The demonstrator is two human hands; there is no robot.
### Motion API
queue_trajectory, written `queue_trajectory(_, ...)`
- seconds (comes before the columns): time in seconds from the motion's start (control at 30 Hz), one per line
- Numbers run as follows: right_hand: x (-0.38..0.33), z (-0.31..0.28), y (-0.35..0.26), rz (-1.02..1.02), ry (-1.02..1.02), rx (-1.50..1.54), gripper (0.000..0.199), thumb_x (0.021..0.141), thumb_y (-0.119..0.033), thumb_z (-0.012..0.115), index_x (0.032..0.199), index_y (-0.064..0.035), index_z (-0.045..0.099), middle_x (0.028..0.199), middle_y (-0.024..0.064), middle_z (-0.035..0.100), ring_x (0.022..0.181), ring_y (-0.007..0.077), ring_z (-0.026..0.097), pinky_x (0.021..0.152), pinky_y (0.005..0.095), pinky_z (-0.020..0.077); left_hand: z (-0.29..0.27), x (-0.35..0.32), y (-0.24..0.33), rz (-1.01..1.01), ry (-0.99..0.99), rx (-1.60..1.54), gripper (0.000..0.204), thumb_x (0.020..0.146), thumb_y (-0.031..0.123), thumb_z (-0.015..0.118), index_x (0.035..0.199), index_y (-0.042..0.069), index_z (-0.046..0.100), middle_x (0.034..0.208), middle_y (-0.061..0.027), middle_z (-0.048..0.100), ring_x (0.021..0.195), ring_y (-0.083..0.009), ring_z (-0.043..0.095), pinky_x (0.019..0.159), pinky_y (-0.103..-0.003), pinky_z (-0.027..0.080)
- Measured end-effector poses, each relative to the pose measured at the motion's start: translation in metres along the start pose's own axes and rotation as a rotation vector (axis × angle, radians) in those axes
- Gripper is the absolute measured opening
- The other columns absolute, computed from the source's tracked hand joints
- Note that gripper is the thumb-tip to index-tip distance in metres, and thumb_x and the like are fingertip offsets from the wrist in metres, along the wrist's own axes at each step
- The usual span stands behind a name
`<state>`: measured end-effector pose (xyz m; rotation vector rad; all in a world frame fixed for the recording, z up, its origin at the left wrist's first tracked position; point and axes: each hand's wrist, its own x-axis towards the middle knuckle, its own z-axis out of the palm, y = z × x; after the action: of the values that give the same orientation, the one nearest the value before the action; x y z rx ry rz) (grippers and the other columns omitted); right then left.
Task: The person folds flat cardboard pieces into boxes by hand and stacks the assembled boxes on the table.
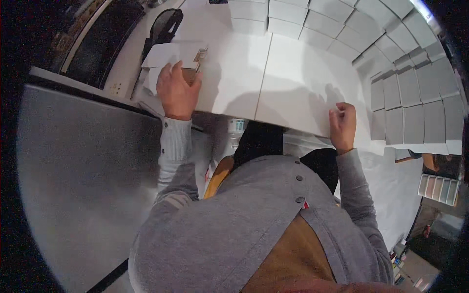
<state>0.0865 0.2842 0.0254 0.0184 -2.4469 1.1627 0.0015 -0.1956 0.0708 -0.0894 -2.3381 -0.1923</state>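
Observation:
At the left of the white table (293, 78), my left hand (179, 95) is over a small stack of white boxes or folded card (168, 53). Its fingers and thumb are spread, and a brown cardboard surface (189, 75) shows beside the thumb. Whether the fingertips press on the stack is hard to tell. My right hand (344, 126) hovers by the table's front edge at the right. Its fingers curl loosely, thumb apart from them, with nothing visible in the hand; a shadow falls on the table beyond it.
White boxes (332, 24) stand in rows along the back, with more stacked (415, 105) at the right. A black mesh object (165, 25) lies behind the left stack. Left is a large grey panel (88, 185). A plastic bottle (236, 128) shows below the table edge.

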Motion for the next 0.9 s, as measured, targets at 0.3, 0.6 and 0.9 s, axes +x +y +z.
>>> queue_trajectory(0.3,-0.001,-0.002,-0.009,-0.273,-0.076,-0.301,0.031,0.091,-0.012,0.077,0.118,-0.0018,0.065,0.118,0.0155,0.067,0.107,0.0341,0.063,0.095,0.0413,0.0522,0.011,-0.041,-0.043,-0.032,-0.105,0.131,0.046,0.082,0.028,0.084,0.123,0.01,0.074,0.122,-0.0148,0.072,0.108,-0.0308,0.068,0.095,-0.044,0.055)
queue_trajectory(0.6,-0.002,-0.001,-0.008,-0.264,-0.011,-0.251,0.03,0.089,-0.01,0.078,0.115,-0.0024,0.065,0.117,0.0153,0.067,0.103,0.0334,0.065,0.092,0.0403,0.0529,-0.031,-0.001,-0.034,-0.248,-0.646,0.037,0.042,0.084,0.023,0.086,0.121,0.006,0.073,0.118,-0.0144,0.064,0.103,-0.0307,0.066,0.091,-0.042,0.055)
queue_trajectory(0.9,-0.002,-0.001,-0.013,-0.274,-0.018,-0.235,0.029,0.088,-0.008,0.078,0.114,-0.0026,0.065,0.114,0.0144,0.067,0.099,0.0333,0.065,0.087,0.0401,0.0535,-0.043,0.008,-0.046,-0.208,-0.79,0.047,0.035,0.088,0.024,0.086,0.111,0.003,0.07,0.115,-0.0142,0.06,0.096,-0.0296,0.064,0.089,-0.044,0.054)
